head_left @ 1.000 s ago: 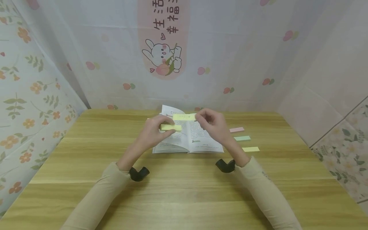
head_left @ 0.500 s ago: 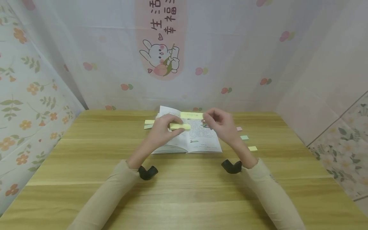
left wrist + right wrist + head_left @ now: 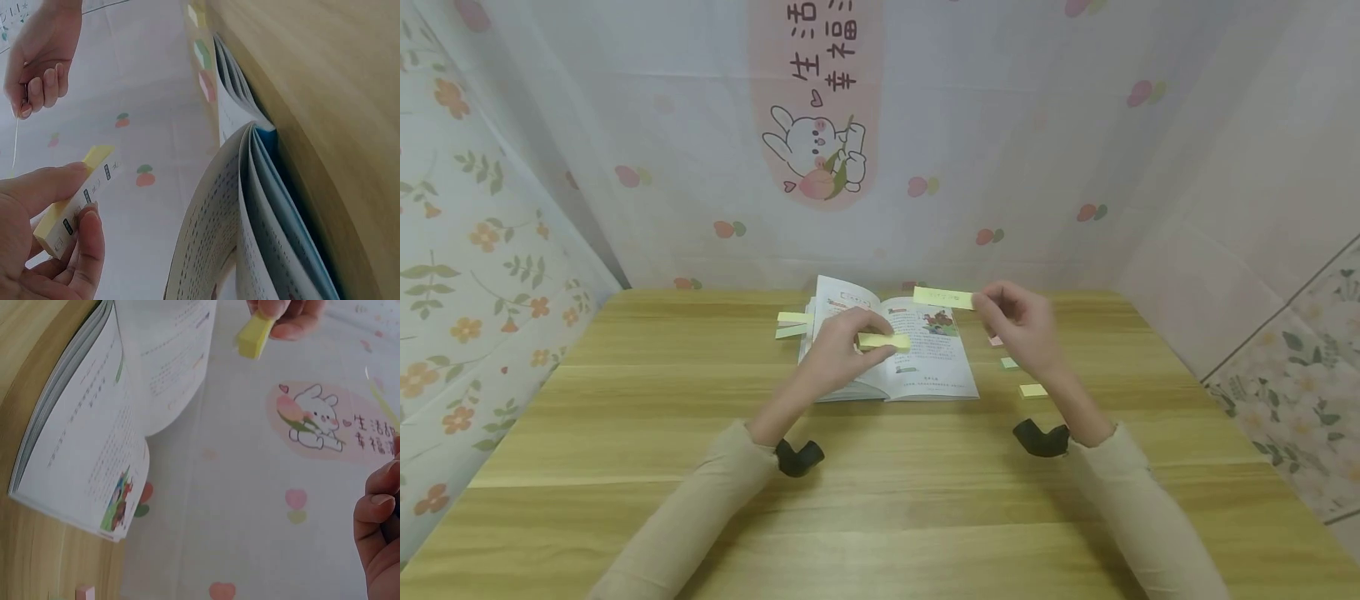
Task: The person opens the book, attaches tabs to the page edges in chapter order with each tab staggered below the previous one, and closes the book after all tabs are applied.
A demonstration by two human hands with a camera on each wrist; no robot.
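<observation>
My left hand (image 3: 847, 346) holds a yellow sticky-note pad (image 3: 883, 341) between thumb and fingers, above the open book (image 3: 928, 367). Printing shows on the pad's underside (image 3: 81, 200) in the left wrist view. To the right, my right hand (image 3: 1021, 325) pinches one end of a single yellow sticky strip (image 3: 942, 297), which extends leftward over the book's far right corner. Strip and pad are apart. In the right wrist view the strip (image 3: 381, 403) looks thin and slightly bent, and part of the right hand (image 3: 378, 531) falls outside the frame.
Yellow (image 3: 793, 317) and green (image 3: 790, 332) tabs stick out from the book's left edge. On the wooden table (image 3: 895, 517), right of the book, lie pink (image 3: 996, 340), green (image 3: 1009, 363) and yellow (image 3: 1032, 391) pads. A patterned curtain (image 3: 1000, 150) hangs behind.
Both hands have moved right, the right hand farther, so the strip and the pad are wider apart. More of the book's pages and its left tabs now show.
</observation>
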